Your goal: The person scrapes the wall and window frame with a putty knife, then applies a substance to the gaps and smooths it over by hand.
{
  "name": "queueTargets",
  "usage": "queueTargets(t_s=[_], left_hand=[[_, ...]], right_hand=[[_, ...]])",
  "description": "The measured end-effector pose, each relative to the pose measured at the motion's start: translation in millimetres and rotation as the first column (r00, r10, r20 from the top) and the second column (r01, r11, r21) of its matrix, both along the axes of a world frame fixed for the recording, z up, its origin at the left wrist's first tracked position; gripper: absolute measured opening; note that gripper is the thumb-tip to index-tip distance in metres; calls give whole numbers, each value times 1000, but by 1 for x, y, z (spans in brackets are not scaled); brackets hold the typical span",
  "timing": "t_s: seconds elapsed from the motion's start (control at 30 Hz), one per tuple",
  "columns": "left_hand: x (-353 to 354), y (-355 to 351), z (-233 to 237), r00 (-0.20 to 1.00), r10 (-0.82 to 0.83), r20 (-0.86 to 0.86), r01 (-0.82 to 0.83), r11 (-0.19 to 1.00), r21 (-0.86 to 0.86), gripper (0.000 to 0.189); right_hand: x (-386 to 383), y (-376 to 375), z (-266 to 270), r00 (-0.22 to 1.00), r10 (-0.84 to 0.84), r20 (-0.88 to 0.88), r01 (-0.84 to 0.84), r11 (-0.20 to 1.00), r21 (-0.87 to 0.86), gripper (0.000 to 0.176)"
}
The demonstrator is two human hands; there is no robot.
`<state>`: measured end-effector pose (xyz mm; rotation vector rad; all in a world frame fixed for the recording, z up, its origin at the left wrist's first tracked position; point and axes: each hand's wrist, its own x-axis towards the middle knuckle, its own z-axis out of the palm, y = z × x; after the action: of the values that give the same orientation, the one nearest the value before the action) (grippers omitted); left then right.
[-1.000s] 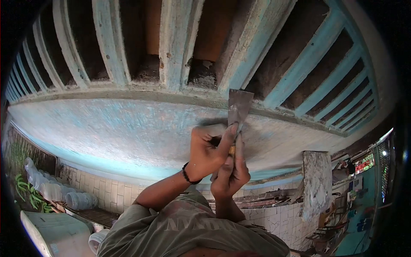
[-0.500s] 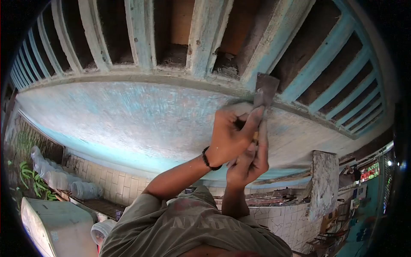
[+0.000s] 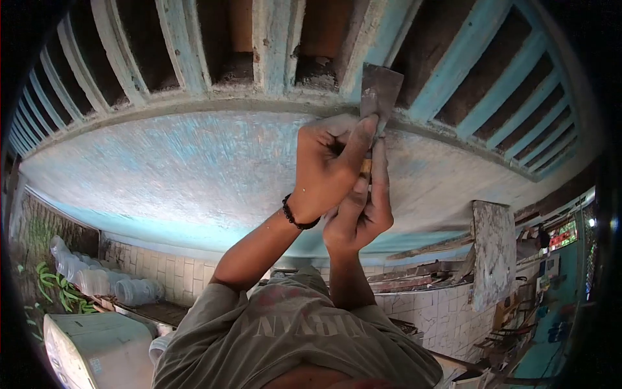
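Note:
My left hand (image 3: 327, 170), with a dark beaded bracelet at its wrist, is closed around the lower part of a metal paint scraper (image 3: 381, 91), its thumb pressed along the blade. Below it my right hand (image 3: 363, 220) grips the scraper's handle, of which a small yellowish bit shows between the fingers. The wide blade points up and overlaps the ledge and the foot of a weathered blue slat (image 3: 376, 45). Grey dust coats the fingers of both hands. Behind them is the wall (image 3: 214, 152), patchy blue and whitish.
Slatted openings run along the top. A worn board (image 3: 494, 256) stands at the right, near wooden strips (image 3: 427, 275). At the lower left are clear plastic containers (image 3: 133, 290), green plants (image 3: 61, 288) and a large pale bin (image 3: 97, 347).
Both hands and the scraper have shifted up and slightly left in view. The blade appears more upright and sharper than before. Both hands keep hold of the scraper.

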<state>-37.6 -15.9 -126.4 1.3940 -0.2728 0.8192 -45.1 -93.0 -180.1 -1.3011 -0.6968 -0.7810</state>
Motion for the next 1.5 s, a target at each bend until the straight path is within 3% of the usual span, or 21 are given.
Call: queueTargets(t_s=[0.07, 0.17, 0.27, 0.37, 0.47, 0.5, 0.6, 0.67, 0.77, 0.87, 0.9, 1.07, 1.2, 1.33, 1.5], left_hand=[[-6, 1, -4, 999, 38, -24, -37, 998, 46, 28], [-7, -2, -12, 999, -11, -33, 9, 999, -43, 27], [-3, -1, -11, 1000, -25, -4, 25, 998, -58, 29], [-5, -1, 8, 998, -67, -3, 66, 992, -105, 29], [-9, 9, -4, 993, -100, -58, 95, 993, -73, 28], [-12, 10, -10, 990, -97, -103, 90, 993, -73, 28], [-9, 15, -19, 969, -230, -93, 209, 958, -197, 28], [-8, 25, -17, 945, -312, -101, 291, 939, -186, 28], [-16, 31, -5, 897, -424, -123, 387, 890, -243, 27], [-13, 38, -17, 916, -373, -150, 346, 921, -182, 28], [-11, 41, -20, 936, -323, -142, 312, 946, -92, 29], [-21, 43, -1, 915, -348, -204, 329, 936, -124, 33], [-19, 48, -4, 860, -476, -186, 437, 874, -213, 36], [-14, 46, 4, 888, -422, -182, 396, 904, -163, 39], [-26, 44, 11, 854, -452, -258, 396, 886, -241, 39]], right_hand=[[-2, -1, 1, 999, 7, 38, -7, 1000, -10, 47], [-10, -3, -11, 1000, -21, -5, 21, 998, -61, 46], [-1, -2, -1, 990, -71, 124, 80, 994, -68, 46], [-4, 1, 11, 1000, 2, 29, 0, 999, -52, 47], [-9, 1, 9, 990, -68, 123, 84, 988, -127, 48], [-12, 3, 2, 997, -31, 76, 39, 993, -114, 49], [-13, 8, -14, 998, 44, 45, -41, 996, -78, 54], [-6, 9, -8, 988, 38, 152, -29, 998, -60, 60], [-12, 11, -5, 986, 37, 164, -20, 994, -105, 65], [-13, 29, -21, 987, 28, 161, -14, 996, -89, 73], [-13, 32, -25, 987, 33, 158, -24, 998, -59, 74], [-16, 42, -17, 978, 97, 186, -101, 995, 14, 77], [-16, 42, -17, 962, -36, 271, 81, 985, -156, 67], [-9, 37, -16, 955, -24, 296, 80, 981, -178, 58], [-16, 39, -24, 969, 59, 241, -30, 992, -122, 52]])
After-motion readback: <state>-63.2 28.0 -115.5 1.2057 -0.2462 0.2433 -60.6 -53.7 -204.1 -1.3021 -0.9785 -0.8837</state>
